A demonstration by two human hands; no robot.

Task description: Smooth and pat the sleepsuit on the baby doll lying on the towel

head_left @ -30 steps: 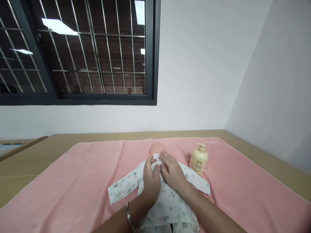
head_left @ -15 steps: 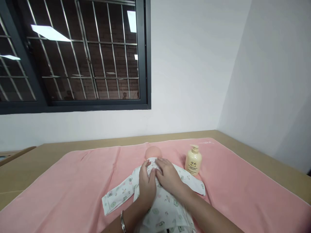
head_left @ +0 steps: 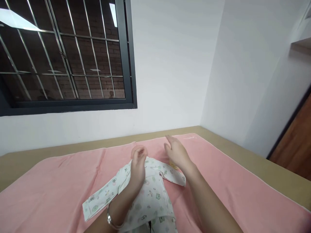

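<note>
A baby doll lies on its back or front, I cannot tell which, in a white long-sleeved outfit [head_left: 153, 191] with small green and pink prints. Its sleeves spread to both sides, and the round pinkish head [head_left: 133, 151] shows at the far end, partly covered. Over the neck and upper chest hovers my left hand [head_left: 138, 166], fingers loosely bent and holding nothing. My right hand [head_left: 178, 153] is raised beyond the doll's right-side sleeve, thumb and fingers apart. It hides most of the pale yellow pump bottle [head_left: 173, 164]; I cannot see contact with it.
A pink blanket [head_left: 60, 187] with some creases covers most of the tan tabletop [head_left: 21, 152]. White walls [head_left: 170, 64] rise behind and to the right. A dark-framed window [head_left: 132, 81] with metal bars is at the back left, and a brown wooden panel [head_left: 293, 152] stands at far right.
Both hands have come off the doll's upper chest. My right hand has moved right and up to the bottle; my left has risen slightly. The view has turned right.
</note>
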